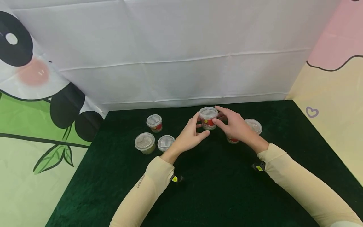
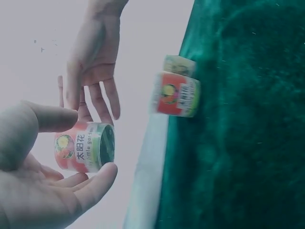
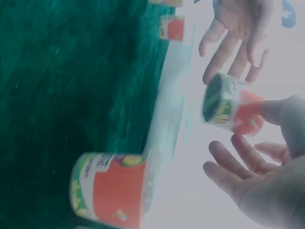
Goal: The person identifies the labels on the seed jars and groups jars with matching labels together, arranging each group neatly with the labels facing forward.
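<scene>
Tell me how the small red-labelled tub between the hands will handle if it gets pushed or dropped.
The tub is short and round with a flat base, so it probably stands steadily but would roll once on its side. Its thin clear plastic lid and wall suggest it is light and slightly squeezable. The left hand and right hand hold it with fingertips only; the glossy label may be slippery.

A lidded tub (image 1: 208, 118) was held above the table (image 1: 215, 195) near its back edge, between the left hand (image 1: 189, 135) and right hand (image 1: 234, 126). Three tubs (image 1: 154, 135) clustered toward the back-left corner; two tubs (image 1: 249, 129) stood behind the right hand.
</scene>
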The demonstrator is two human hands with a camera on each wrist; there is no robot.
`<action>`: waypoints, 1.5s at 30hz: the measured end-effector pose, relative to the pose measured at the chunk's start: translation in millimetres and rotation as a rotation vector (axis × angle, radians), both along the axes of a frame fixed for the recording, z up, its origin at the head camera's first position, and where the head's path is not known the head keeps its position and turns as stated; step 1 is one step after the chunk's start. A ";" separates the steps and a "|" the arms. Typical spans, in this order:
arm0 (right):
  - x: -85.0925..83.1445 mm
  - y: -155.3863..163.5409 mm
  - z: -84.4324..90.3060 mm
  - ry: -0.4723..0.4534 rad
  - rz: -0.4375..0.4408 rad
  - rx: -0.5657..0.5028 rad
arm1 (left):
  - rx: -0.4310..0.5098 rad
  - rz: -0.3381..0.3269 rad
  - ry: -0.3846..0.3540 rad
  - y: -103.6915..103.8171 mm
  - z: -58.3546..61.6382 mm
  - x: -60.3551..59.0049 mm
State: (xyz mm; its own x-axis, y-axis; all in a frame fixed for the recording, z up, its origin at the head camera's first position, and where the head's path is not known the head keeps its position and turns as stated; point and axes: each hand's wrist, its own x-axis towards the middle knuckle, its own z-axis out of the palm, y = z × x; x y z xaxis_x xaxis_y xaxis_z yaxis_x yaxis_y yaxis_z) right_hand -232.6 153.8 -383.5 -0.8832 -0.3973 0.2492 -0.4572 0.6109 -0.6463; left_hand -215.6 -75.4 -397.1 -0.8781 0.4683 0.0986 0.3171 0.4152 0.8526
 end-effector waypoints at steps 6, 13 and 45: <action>12.9 -8.8 4.6 0.043 0.026 -0.187 | 0.049 -0.004 0.067 -10.6 20.3 11.1; 29.4 -18.9 8.9 -0.099 0.072 -0.356 | 0.044 0.000 0.071 -20.8 32.6 21.6; 30.2 -34.7 1.8 -0.275 0.134 -0.523 | 0.111 0.013 -0.063 -33.4 25.3 25.4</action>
State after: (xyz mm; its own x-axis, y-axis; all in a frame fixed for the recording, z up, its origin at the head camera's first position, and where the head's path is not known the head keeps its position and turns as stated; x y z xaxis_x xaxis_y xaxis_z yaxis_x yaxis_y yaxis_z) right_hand -202.4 119.1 -381.7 -0.8938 -0.3958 0.2107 -0.2813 0.1290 -0.9509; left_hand -190.1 -108.8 -371.8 -0.8899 0.4464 0.0938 0.2570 0.3207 0.9117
